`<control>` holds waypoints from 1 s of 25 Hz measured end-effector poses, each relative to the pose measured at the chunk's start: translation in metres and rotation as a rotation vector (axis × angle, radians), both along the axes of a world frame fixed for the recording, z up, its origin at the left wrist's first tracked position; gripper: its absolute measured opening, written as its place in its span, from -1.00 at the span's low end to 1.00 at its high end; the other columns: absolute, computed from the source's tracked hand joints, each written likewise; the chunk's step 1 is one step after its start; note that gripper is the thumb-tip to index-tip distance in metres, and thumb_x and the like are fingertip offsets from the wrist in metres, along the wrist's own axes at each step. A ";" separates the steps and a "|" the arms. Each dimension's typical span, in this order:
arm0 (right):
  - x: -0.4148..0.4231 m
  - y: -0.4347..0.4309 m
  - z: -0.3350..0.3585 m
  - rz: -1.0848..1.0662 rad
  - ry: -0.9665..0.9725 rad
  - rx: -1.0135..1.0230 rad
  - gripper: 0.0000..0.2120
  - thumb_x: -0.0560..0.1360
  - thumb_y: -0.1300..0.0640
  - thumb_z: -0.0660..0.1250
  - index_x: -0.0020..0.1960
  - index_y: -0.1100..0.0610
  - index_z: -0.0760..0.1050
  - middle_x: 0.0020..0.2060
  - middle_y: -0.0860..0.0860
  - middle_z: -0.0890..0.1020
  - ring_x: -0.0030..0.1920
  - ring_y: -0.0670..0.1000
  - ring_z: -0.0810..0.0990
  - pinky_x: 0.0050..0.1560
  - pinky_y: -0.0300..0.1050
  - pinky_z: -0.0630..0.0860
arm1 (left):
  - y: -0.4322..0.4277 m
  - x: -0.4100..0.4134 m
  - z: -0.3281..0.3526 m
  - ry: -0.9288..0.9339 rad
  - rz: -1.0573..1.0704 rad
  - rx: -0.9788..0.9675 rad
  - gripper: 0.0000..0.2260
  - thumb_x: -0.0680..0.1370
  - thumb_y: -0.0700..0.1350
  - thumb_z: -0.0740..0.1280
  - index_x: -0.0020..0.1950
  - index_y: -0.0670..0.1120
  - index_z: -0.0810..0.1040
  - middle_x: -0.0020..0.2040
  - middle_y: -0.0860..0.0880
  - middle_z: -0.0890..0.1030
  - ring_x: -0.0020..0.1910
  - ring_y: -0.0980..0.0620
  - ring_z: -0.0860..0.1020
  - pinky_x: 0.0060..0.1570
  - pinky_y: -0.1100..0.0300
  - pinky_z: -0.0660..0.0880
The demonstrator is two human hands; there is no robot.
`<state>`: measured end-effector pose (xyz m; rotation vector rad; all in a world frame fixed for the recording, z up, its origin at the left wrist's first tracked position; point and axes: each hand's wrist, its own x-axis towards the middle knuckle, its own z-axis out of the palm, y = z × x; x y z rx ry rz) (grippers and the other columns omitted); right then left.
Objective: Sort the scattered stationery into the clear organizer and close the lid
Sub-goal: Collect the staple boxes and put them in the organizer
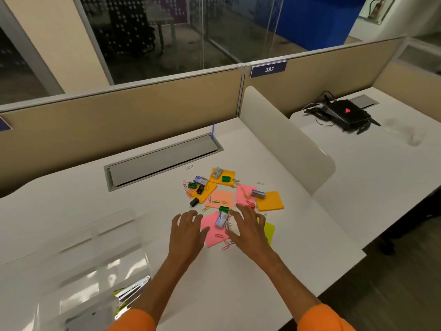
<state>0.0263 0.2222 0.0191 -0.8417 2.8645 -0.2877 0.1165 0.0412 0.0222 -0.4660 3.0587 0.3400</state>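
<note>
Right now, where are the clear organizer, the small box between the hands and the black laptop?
clear organizer [95,244]: head view, its transparent top panel.
small box [221,219]: head view, its upper face.
black laptop [343,114]: head view, lid by the red logo.

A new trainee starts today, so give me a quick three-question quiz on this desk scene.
1. True or false: the left hand and right hand flank a staple box.
2. The organizer lies on which side of the pile: A left, B right?
3. Fill in: the box lies on a ____ notepad.
Key: 1 true; 2 A; 3 pink.
</note>
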 end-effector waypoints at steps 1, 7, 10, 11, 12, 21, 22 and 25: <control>-0.003 0.005 -0.004 -0.010 -0.008 0.011 -0.48 0.54 -0.18 0.22 0.45 -0.03 0.27 0.52 0.01 0.20 0.53 0.06 0.11 0.44 0.13 0.09 | 0.004 -0.007 -0.002 -0.027 -0.006 -0.009 -0.57 0.61 0.17 0.18 0.38 -0.02 0.47 0.39 -0.05 0.48 0.37 -0.05 0.42 0.42 -0.02 0.18; -0.020 0.039 -0.022 -0.093 -0.057 0.015 -0.47 0.50 -0.19 0.29 0.41 -0.05 0.31 0.50 -0.02 0.23 0.51 0.03 0.14 0.39 0.06 0.11 | 0.024 -0.052 -0.017 -0.103 -0.036 -0.033 -0.57 0.60 0.23 0.12 0.14 -0.06 0.56 0.10 -0.04 0.61 0.09 -0.04 0.51 0.16 0.03 0.33; -0.024 0.048 -0.029 -0.114 -0.076 -0.001 -0.49 0.50 -0.19 0.30 0.39 -0.05 0.35 0.50 -0.02 0.24 0.51 0.03 0.15 0.36 0.05 0.11 | 0.030 -0.067 -0.024 -0.134 -0.017 -0.036 -0.57 0.58 0.25 0.16 0.10 -0.08 0.53 0.07 -0.05 0.60 0.08 -0.04 0.50 0.12 0.04 0.36; -0.026 0.050 -0.032 -0.122 -0.079 -0.009 -0.50 0.50 -0.18 0.30 0.38 -0.04 0.36 0.49 -0.01 0.25 0.50 0.05 0.17 0.36 0.06 0.11 | 0.032 -0.072 -0.026 -0.150 -0.006 -0.034 -0.56 0.57 0.26 0.17 0.10 -0.08 0.53 0.09 -0.04 0.59 0.11 -0.04 0.50 0.14 0.04 0.36; -0.027 0.053 -0.034 -0.130 -0.081 -0.014 -0.51 0.50 -0.18 0.31 0.37 -0.04 0.37 0.48 0.01 0.27 0.49 0.06 0.19 0.35 0.07 0.12 | 0.033 -0.076 -0.027 -0.162 0.000 -0.036 -0.56 0.56 0.26 0.18 0.11 -0.08 0.53 0.09 -0.04 0.59 0.12 -0.04 0.50 0.16 0.04 0.36; -0.054 0.061 -0.039 -0.197 -0.052 -0.008 -0.60 0.56 -0.06 0.26 0.37 0.01 0.38 0.41 0.02 0.37 0.41 0.07 0.31 0.29 0.03 0.20 | 0.036 -0.081 -0.027 -0.127 0.031 -0.053 -0.61 0.55 0.20 0.17 0.04 -0.10 0.55 -0.02 -0.05 0.60 0.02 -0.05 0.52 0.11 0.02 0.37; -0.064 0.060 -0.036 -0.218 -0.039 -0.015 -0.61 0.57 -0.04 0.25 0.37 0.02 0.38 0.37 0.03 0.40 0.37 0.08 0.35 0.27 0.02 0.23 | 0.034 -0.079 -0.025 -0.097 0.035 -0.049 -0.61 0.54 0.20 0.19 -0.01 -0.11 0.55 -0.06 -0.05 0.60 -0.01 -0.05 0.52 0.07 0.03 0.37; -0.100 0.055 -0.024 -0.264 -0.008 -0.046 -0.63 0.58 0.04 0.27 0.36 0.09 0.38 0.29 0.08 0.46 0.29 0.12 0.41 0.21 0.01 0.30 | 0.023 -0.070 -0.019 -0.008 0.047 -0.021 -0.68 0.48 0.15 0.29 -0.14 -0.12 0.53 -0.18 -0.06 0.57 -0.12 -0.05 0.51 -0.07 0.04 0.38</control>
